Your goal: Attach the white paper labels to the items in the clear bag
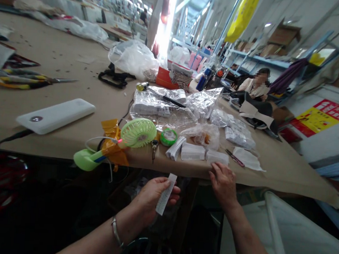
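Observation:
Below the table's front edge, my left hand (157,193) holds a narrow white printed label (165,194) between thumb and fingers. My right hand (223,181) rests at the table edge, its fingertips on the near side of a stack of white labels (217,157); whether they grip one is too small to tell. Left of that stack lie a second label stack (193,152) and a fanned bundle of white slips (175,148). A green tape roll (168,137) sits behind the bundle. To the right are a dark pen-like tool (234,158) and a white paper sheet (249,159).
A green fan (138,132) is fixed with orange tape at the table edge, beside a small screwdriver-like tool (154,149). A white power bank (56,115) and scissors (31,79) lie left. Plastic-wrapped packs (153,103) are behind. A person (255,85) sits at back right.

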A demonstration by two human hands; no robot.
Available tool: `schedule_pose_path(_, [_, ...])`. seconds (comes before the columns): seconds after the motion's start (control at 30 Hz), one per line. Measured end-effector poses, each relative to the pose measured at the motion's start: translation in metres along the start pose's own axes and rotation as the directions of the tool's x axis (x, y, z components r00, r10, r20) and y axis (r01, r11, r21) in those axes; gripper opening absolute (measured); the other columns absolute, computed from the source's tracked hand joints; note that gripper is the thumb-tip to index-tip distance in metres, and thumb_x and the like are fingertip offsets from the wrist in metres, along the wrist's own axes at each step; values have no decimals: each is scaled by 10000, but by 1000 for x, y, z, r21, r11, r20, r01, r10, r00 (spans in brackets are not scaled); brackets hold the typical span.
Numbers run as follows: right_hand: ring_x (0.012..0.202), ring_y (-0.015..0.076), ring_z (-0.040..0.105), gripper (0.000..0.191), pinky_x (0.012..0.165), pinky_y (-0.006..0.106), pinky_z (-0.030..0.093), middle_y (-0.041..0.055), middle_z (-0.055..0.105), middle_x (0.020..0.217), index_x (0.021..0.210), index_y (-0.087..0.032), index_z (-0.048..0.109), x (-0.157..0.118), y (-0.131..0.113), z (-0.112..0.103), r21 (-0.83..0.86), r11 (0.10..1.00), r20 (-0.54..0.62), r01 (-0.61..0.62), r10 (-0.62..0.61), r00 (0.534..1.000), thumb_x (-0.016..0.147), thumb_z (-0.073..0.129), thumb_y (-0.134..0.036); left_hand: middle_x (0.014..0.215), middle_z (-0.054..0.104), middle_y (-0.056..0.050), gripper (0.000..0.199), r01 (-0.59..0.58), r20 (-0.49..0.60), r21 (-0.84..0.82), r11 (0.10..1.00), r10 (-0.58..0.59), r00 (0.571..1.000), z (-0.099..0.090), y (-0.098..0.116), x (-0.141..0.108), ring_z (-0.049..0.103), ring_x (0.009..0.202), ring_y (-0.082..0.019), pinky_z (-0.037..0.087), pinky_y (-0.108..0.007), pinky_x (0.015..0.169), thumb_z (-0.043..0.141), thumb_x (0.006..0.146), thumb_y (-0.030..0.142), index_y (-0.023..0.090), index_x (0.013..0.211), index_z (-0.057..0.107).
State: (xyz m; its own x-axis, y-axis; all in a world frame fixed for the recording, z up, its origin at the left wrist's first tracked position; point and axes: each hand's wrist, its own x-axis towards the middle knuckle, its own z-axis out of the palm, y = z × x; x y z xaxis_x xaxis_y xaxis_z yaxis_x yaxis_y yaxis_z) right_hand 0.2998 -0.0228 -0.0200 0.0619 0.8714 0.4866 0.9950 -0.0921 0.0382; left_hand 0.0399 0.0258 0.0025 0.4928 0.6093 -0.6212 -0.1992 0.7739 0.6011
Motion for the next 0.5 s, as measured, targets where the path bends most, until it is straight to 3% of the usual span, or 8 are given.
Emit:
schedule_pose_path(0.13, [960,228,529,200,869,395,373,75,618,1003,984,-193,620,1,7,-1,160,987,-65,32,-22,998,873,468,-264,717,664,-88,130,-8,-3,13,1000,8,1000,-2,-1,2,624,561,-140,499,-242,527,557,795,212,101,863,551])
schedule_pose_path(0.33, [840,198,565,147,797,374,441,53,620,863,829,-193,629,7,12,-1,417,909,-160,-22,97,982,856,508,-270,702,660,-80,106,-6,-13,1,1000,6,1000,-2,-1,1,619,550,-138,497,-245,526,551,795,200,107,845,546])
schedule_pose_path(0.43, [893,204,564,95,829,395,443,54,609,891,854,-202,627,9,-12,-15,522,853,-264,27,132,955,841,536,-224,705,658,-79,113,-9,-4,-6,1000,9,1000,0,0,-1,612,549,-134,497,-251,535,551,792,202,101,841,560])
schedule_pose_path(0.5, [963,214,551,111,866,422,433,49,608,920,881,-222,626,9,-42,-25,597,790,-312,142,66,948,824,550,-164,699,656,-84,127,-13,-2,-20,1000,13,1000,2,0,-2,602,536,-131,492,-250,528,545,792,204,93,847,571])
